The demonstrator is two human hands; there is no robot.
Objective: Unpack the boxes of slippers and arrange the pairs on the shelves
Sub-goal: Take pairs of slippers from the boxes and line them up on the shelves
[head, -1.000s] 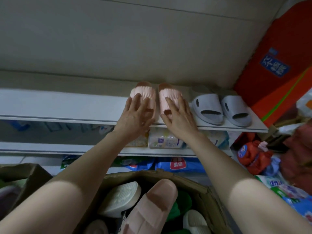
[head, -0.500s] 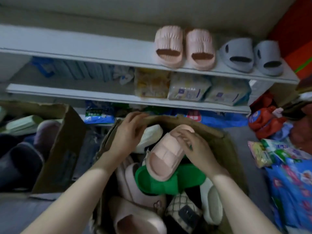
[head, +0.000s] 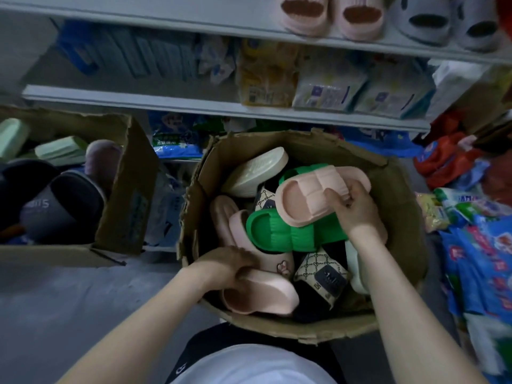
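- My right grip (head: 350, 210) pinches the strap of a pink quilted slipper (head: 313, 198), which lies tilted over a green slipper (head: 288, 231).
- My left grip (head: 227, 266) is wrapped around the near pink slipper (head: 260, 296) at the front rim of the cardboard box (head: 399, 200).
- More slippers crowd the box: a cream sole (head: 256, 171) and a patterned slide (head: 322, 274).
- A second box (head: 126, 189) sits to the left.
- On the top shelf (head: 166, 16) a pink pair (head: 331, 15) stands beside a grey pair (head: 446, 22).

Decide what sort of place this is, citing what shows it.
Probably a small shop's stockroom or aisle: shelves of packaged goods, open cardboard boxes of mixed slippers, more packets heaped on the floor.
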